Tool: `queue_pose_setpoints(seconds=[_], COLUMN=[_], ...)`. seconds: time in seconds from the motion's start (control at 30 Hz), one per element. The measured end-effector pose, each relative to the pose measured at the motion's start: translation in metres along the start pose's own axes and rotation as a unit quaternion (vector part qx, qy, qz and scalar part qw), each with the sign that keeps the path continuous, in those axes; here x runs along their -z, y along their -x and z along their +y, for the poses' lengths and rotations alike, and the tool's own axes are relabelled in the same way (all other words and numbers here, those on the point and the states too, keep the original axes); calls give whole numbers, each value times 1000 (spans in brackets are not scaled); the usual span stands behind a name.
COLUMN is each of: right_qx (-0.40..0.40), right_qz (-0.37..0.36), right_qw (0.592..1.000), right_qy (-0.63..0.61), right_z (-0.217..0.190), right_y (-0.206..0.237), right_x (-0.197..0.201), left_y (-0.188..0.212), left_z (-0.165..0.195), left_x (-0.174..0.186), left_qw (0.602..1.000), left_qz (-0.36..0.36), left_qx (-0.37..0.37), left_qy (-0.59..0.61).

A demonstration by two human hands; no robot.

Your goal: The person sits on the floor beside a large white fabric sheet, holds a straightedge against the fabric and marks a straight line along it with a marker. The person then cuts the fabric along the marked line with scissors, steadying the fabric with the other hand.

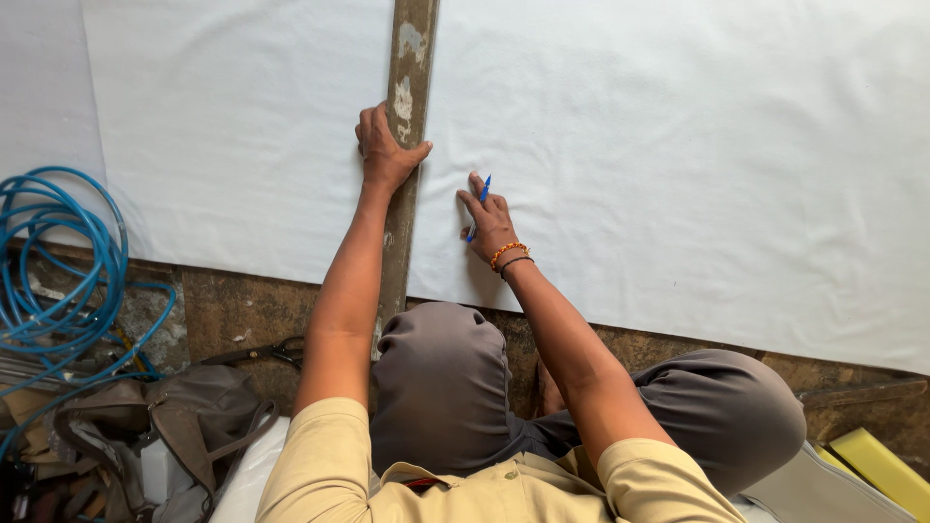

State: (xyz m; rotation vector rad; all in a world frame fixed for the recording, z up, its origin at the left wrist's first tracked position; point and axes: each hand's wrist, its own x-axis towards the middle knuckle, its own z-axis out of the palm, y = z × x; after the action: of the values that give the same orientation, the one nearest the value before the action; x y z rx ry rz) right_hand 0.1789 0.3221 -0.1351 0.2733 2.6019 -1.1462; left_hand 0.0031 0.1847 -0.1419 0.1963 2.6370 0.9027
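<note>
White fabric [678, 174] lies spread on the floor, a worn wooden straightedge [407, 145] across it. My left hand [386, 150] presses it flat, fingers spread; my right hand [492, 225] pinches a blue pen [480, 199] just right of it. If that pressure eases, I'd expect the straightedge to pivot and the line to wander.

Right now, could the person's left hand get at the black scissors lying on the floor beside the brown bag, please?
Probably yes, but not at once. The left hand is pressing the wooden straightedge onto the white cloth. The scissors lie under that forearm with nothing covering them, so the hand would have to let go of the straightedge first.
</note>
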Motion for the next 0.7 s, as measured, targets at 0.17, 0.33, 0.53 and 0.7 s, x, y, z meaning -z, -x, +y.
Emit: queue_pose_setpoints(seconds=[0.17, 0.33, 0.53, 0.7], right_qx=[44, 42, 82, 74], right_qz=[27, 21, 61, 59], right_qw=[999, 999, 995, 996], right_qy=[14, -17, -5, 3], right_z=[19, 42, 61, 68], right_y=[-1, 3, 10, 13], right_x=[-16, -38, -54, -59], left_y=[12, 101, 248, 296], left_z=[-30, -92, -116, -126], left_x=[-8, -3, -5, -27], left_qw=[999, 997, 983, 966], left_qz=[14, 31, -66, -79], left_qx=[-12, -56, 102, 204], left_qy=[-40, -34, -138, -139])
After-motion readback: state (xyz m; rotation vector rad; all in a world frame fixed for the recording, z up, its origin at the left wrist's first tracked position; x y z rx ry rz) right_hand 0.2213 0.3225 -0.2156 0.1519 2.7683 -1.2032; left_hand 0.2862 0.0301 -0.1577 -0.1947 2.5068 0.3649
